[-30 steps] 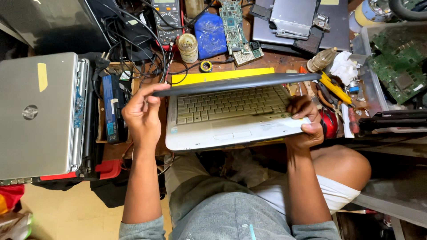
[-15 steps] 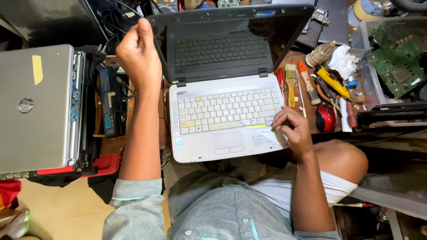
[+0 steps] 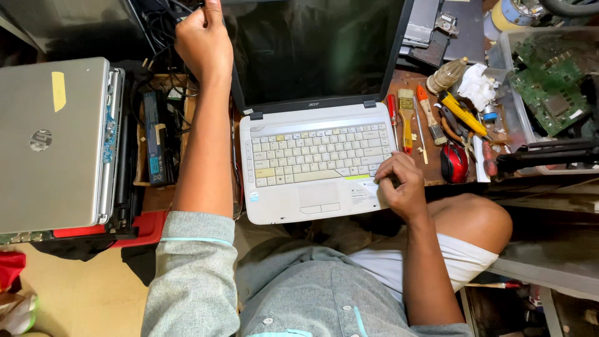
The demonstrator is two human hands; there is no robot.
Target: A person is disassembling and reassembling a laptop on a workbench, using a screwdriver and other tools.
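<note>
The lid of the white laptop [image 3: 312, 168], nearly shut a moment ago, has now been pushed wide open on the cluttered bench [image 3: 409, 84] by the left hand [image 3: 203, 43] gripping its top corner, while the base is pinned down by the curled right hand [image 3: 399, 184], so the keys are showing.

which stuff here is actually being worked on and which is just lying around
In hand: white laptop, left hand on its lid edge, right hand on its front corner.
Lying about: closed silver laptop, paintbrush, circuit board, red mouse.
</note>
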